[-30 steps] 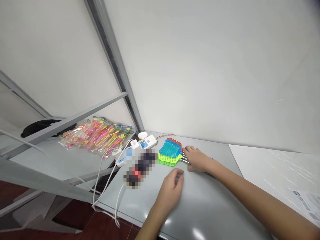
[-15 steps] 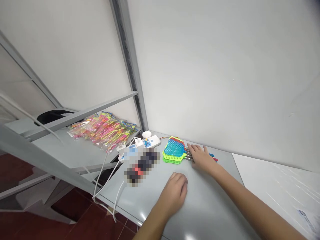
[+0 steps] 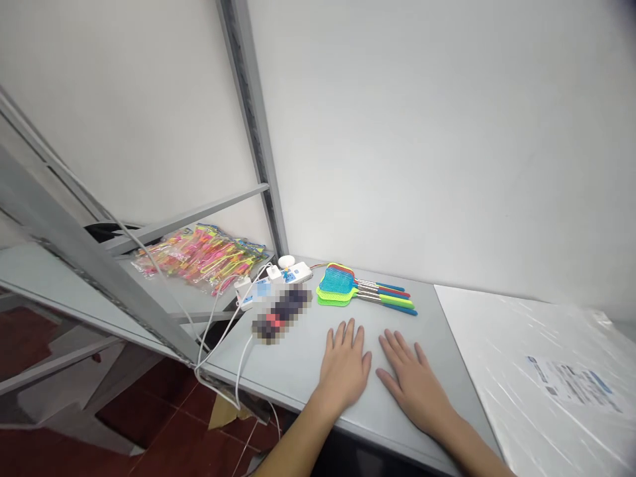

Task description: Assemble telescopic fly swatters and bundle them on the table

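Observation:
Both my hands lie flat, palms down, side by side on the grey table [image 3: 308, 361]. My left hand [image 3: 344, 363] has its fingers stretched out and holds nothing. My right hand [image 3: 413, 379] is likewise spread flat and empty. Beyond them, apart from both hands, lies a stack of coloured fly swatters [image 3: 342, 290]: blue, green and red mesh heads to the left, metal shafts and coloured handles pointing right.
A white power strip [image 3: 278, 277] with plugs and white cables sits at the table's back left, beside a blurred dark object [image 3: 281, 313]. Bagged colourful toys [image 3: 199, 255] lie on a shelf to the left. A grey metal upright [image 3: 251, 126] rises behind. A wrapped white board [image 3: 536, 371] lies right.
My right hand has let go of the fly swatter handles and drawn back toward me. My left hand has opened flat. Both now rest side by side near the table's front edge.

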A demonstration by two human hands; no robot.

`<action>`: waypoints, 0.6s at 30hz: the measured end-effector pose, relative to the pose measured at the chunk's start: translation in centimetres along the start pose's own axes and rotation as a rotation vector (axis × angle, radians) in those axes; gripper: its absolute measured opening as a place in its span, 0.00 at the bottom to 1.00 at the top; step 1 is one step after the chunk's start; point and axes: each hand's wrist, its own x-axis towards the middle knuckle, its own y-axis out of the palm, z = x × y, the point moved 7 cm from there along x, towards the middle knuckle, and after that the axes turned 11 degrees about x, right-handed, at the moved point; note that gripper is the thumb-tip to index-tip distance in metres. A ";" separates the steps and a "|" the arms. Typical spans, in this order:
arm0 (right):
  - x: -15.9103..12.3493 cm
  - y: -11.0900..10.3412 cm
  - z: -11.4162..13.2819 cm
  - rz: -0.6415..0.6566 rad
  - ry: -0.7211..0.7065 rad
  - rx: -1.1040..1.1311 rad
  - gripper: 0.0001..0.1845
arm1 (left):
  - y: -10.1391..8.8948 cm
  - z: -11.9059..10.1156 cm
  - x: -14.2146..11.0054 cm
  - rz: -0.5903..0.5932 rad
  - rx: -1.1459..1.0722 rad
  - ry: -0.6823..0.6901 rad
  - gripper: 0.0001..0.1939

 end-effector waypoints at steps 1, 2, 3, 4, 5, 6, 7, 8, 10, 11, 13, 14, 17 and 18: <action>-0.3 0.0 0.0 -0.020 0.011 0.001 0.36 | 0.3 -0.3 0.0 0.006 0.016 -0.013 0.27; -0.5 0.0 0.0 -0.037 0.023 0.002 0.35 | 0.6 -0.5 0.0 0.007 0.023 -0.020 0.28; -0.6 -0.1 0.1 -0.049 0.034 0.004 0.35 | 0.8 -0.7 0.0 0.008 0.032 -0.026 0.28; -0.6 -0.1 0.2 -0.057 0.045 0.003 0.35 | 0.9 -0.8 0.0 0.007 0.042 -0.030 0.28; -0.6 -0.1 0.3 -0.063 0.056 0.002 0.35 | 1.0 -0.9 0.1 0.006 0.051 -0.032 0.28; -0.6 -0.1 0.3 -0.070 0.068 0.000 0.34 | 1.0 -0.9 0.1 0.004 0.059 -0.032 0.29; -0.6 -0.1 0.4 -0.075 0.077 -0.001 0.34 | 1.1 -0.9 0.1 0.002 0.067 -0.030 0.29; -0.5 0.0 0.4 -0.079 0.083 -0.001 0.33 | 1.1 -0.9 0.1 -0.001 0.074 -0.027 0.29; -0.5 0.1 0.4 -0.087 0.088 0.002 0.33 | 1.2 -0.8 0.1 -0.004 0.086 -0.019 0.29; -0.5 0.2 0.3 -0.089 0.086 0.005 0.33 | 1.3 -0.8 0.1 -0.005 0.093 -0.014 0.29; -0.6 0.3 0.2 -0.094 0.079 0.011 0.33 | 1.4 -0.7 0.1 -0.008 0.107 -0.006 0.30; -0.7 0.2 0.1 -0.098 0.075 0.014 0.33 | 1.5 -0.7 0.2 -0.011 0.114 -0.002 0.30; -1.1 0.0 0.0 -0.106 0.060 0.022 0.33 | 1.5 -0.7 0.2 -0.020 0.135 0.012 0.31; -1.2 -0.1 0.0 -0.106 0.056 0.024 0.33 | 1.4 -0.8 0.2 -0.024 0.140 0.015 0.31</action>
